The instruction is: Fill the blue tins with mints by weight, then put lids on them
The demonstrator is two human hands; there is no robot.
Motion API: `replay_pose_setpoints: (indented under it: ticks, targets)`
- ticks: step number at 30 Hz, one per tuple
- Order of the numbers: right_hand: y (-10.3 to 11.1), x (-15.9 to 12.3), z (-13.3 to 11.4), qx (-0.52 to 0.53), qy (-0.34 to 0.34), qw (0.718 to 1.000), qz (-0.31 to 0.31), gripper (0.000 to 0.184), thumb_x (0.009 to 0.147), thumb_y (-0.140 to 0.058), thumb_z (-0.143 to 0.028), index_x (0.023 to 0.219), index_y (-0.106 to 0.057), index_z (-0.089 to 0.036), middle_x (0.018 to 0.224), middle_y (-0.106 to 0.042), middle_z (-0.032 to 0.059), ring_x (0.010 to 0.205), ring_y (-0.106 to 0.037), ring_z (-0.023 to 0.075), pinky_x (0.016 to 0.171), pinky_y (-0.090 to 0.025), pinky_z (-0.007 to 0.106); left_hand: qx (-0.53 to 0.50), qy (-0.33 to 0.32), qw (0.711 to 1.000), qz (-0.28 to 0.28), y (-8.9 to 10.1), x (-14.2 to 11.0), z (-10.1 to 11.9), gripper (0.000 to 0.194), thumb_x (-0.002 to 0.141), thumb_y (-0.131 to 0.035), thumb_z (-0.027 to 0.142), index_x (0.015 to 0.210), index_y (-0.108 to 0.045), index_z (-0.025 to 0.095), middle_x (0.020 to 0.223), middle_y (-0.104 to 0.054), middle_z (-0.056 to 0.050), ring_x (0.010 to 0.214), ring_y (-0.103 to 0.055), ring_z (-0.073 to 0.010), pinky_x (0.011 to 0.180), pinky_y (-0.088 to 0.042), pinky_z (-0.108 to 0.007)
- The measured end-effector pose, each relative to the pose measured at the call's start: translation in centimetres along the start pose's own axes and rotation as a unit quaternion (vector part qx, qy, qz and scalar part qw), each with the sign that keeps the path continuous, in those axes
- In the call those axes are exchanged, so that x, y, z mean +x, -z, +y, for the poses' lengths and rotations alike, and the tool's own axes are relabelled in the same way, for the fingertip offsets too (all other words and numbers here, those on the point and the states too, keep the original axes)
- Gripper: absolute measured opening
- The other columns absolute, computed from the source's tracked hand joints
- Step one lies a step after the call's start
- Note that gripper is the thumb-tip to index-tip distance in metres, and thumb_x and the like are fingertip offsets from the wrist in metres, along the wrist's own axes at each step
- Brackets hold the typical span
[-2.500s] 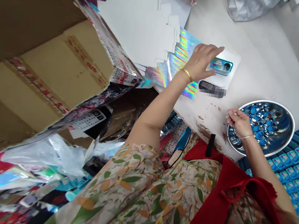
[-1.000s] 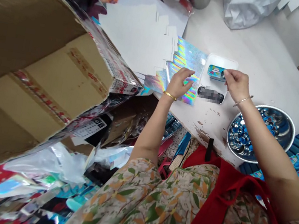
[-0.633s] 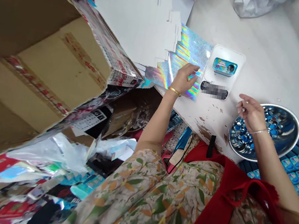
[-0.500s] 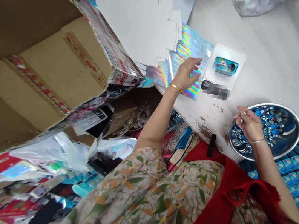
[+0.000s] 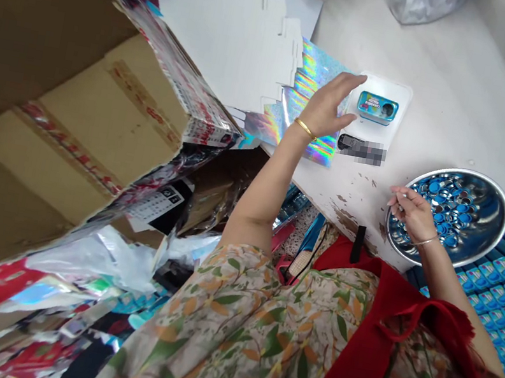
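Note:
My left hand (image 5: 330, 106) is open, thumb and fingers apart, at the left edge of a white digital scale (image 5: 397, 132). On the scale lies a small blue tin (image 5: 376, 107) with printed lettering and a dark round spot at one end. The fingers point toward the tin without touching it. My right hand (image 5: 413, 214) hovers over the left rim of a metal bowl (image 5: 492, 229) with its fingertips pinched together; anything between them is too small to make out. Many small round blue caps (image 5: 454, 213) lie in the bowl.
Shiny holographic sheets (image 5: 303, 104) and stacked white card pieces (image 5: 224, 36) lie left of the scale. A large open cardboard box (image 5: 90, 117) stands at the left. Rows of blue packs (image 5: 504, 302) sit at right. A plastic bag (image 5: 424, 1) rests at the back.
My left hand has moved right toward the tin, and its fingers have spread. My right hand has shifted slightly left and down, its fingers still pinched. The tin stays on the scale.

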State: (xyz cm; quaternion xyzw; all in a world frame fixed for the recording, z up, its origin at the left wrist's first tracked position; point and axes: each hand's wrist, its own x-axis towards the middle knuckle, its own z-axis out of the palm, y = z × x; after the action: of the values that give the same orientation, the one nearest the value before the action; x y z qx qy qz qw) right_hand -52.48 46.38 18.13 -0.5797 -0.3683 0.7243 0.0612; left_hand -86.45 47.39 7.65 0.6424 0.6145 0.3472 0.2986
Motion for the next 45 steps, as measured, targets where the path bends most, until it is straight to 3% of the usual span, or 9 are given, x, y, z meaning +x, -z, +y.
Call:
replay_pose_setpoints:
  ticks: [7, 14, 31, 36, 39, 42, 45]
  targets:
    - [0.4, 0.4, -0.5, 0.019, 0.013, 1.000, 0.019, 0.043, 0.064, -0.085, -0.047, 0.094, -0.070, -0.019, 0.069, -0.064, -0.0001, 0.052, -0.048, 0.0086, 0.045, -0.028, 0.022, 0.021, 0.108, 0.994, 0.028, 2.6, -2.6, 1.1, 0.065, 0.085, -0.065, 0.042, 0.146, -0.046, 0.036, 0.142, -0.058, -0.011, 0.124, -0.060, -0.0321, 0.102, -0.056, -0.052]
    - [0.3, 0.5, -0.4, 0.026, 0.006, 0.999, 0.025, 0.038, 0.063, -0.083, -0.039, 0.092, -0.070, -0.018, 0.068, -0.065, -0.0002, 0.051, -0.049, 0.0083, 0.045, -0.030, 0.022, 0.028, 0.117, 0.992, 0.031, 2.5, -3.3, 0.1, 0.061, 0.085, -0.063, 0.043, 0.144, -0.048, 0.036, 0.138, -0.060, -0.011, 0.121, -0.061, -0.0313, 0.099, -0.058, -0.050]
    - [0.8, 0.0, -0.1, 0.035, 0.004, 0.999, 0.035, 0.040, 0.063, -0.084, -0.042, 0.091, -0.070, -0.018, 0.072, -0.065, 0.0012, 0.053, -0.051, 0.0091, 0.045, -0.033, 0.022, 0.012, 0.085, 0.996, -0.003, 1.1, -0.5, 0.8, 0.068, 0.080, -0.066, 0.033, 0.146, -0.048, 0.035, 0.142, -0.056, -0.009, 0.129, -0.057, -0.0337, 0.105, -0.055, -0.052]
    - [1.1, 0.1, 0.7, 0.035, 0.008, 0.999, 0.032, 0.044, 0.064, -0.085, -0.049, 0.092, -0.070, -0.019, 0.072, -0.066, 0.0014, 0.053, -0.051, 0.0091, 0.044, -0.032, 0.022, 0.047, 0.033, 0.998, -0.020, -0.8, 1.3, 0.9, 0.081, 0.072, -0.079, 0.038, 0.146, -0.047, 0.031, 0.149, -0.051, -0.010, 0.139, -0.047, -0.0374, 0.116, -0.046, -0.056]
    - [0.9, 0.0, 1.6, 0.045, 0.002, 0.999, 0.029, 0.048, 0.061, -0.087, -0.054, 0.087, -0.069, -0.017, 0.069, -0.065, 0.0012, 0.051, -0.051, 0.0087, 0.043, -0.032, 0.021, 0.067, 0.001, 0.996, -0.055, -2.2, 2.5, 1.0, 0.063, 0.077, -0.077, 0.042, 0.134, -0.056, 0.027, 0.135, -0.060, -0.012, 0.132, -0.053, -0.0376, 0.112, -0.047, -0.056]
    - [0.6, -1.4, 2.5, 0.094, -0.010, 0.995, 0.018, 0.047, 0.061, -0.087, -0.056, 0.078, -0.069, -0.016, 0.065, -0.064, 0.0009, 0.050, -0.051, 0.0083, 0.043, -0.034, 0.021, 0.080, 0.003, 0.995, -0.067, -2.6, 2.8, 3.8, 0.039, 0.085, -0.067, 0.043, 0.121, -0.064, 0.026, 0.116, -0.068, -0.012, 0.118, -0.063, -0.0348, 0.105, -0.052, -0.055]
    - [0.4, -4.8, 3.4, 0.163, -0.047, 0.985, 0.014, 0.034, 0.074, -0.082, -0.047, 0.072, -0.067, -0.017, 0.063, -0.065, 0.0007, 0.051, -0.053, 0.0079, 0.043, -0.035, 0.020, 0.081, 0.017, 0.996, -0.028, -2.0, 0.9, 9.5, 0.046, 0.083, -0.065, 0.050, 0.125, -0.067, 0.034, 0.120, -0.073, -0.006, 0.112, -0.066, -0.0373, 0.102, -0.052, -0.061]
